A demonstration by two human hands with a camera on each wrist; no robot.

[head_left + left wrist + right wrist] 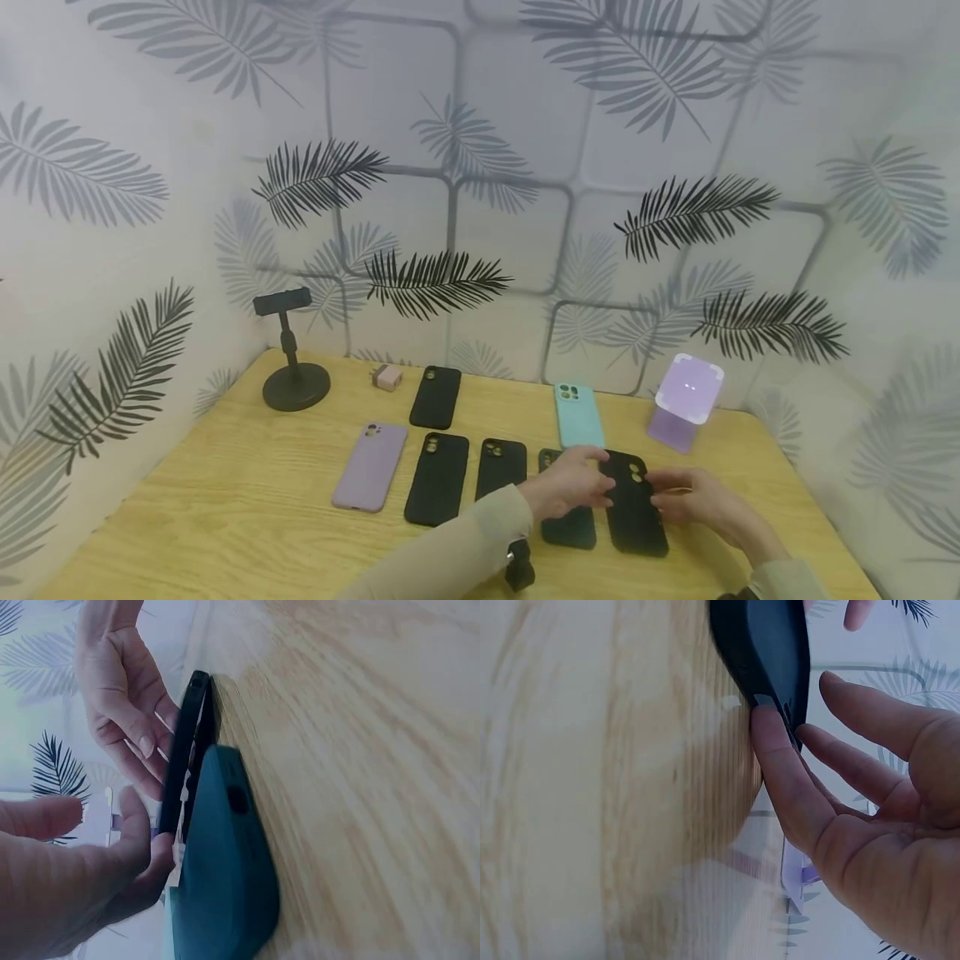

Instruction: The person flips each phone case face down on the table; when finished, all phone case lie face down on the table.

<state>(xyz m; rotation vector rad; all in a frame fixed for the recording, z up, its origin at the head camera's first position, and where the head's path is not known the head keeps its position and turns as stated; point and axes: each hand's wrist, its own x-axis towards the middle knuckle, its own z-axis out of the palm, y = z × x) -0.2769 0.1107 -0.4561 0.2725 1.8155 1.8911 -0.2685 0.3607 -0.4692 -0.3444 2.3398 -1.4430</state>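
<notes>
A black phone case (636, 517) lies at the right end of the front row, between the two hands. The left hand (572, 483) reaches over a dark green phone case (567, 531), its fingertips at the black case's left edge. At the opposite edge, the right hand (697, 502) touches the case with fairly straight fingers. In the left wrist view the black case (178, 769) appears slightly tilted beside the green case (225, 870). The right wrist view has a fingertip (771, 727) against the black case's (776, 652) corner, thumb apart from it.
More phone cases lie on the wooden table (225, 483): a lilac one (371, 467), several black ones including one behind (436, 397), and a turquoise one (578, 417). At the back stand a black phone stand (296, 387), a pink charger plug (387, 377) and a purple-and-white stand (688, 392).
</notes>
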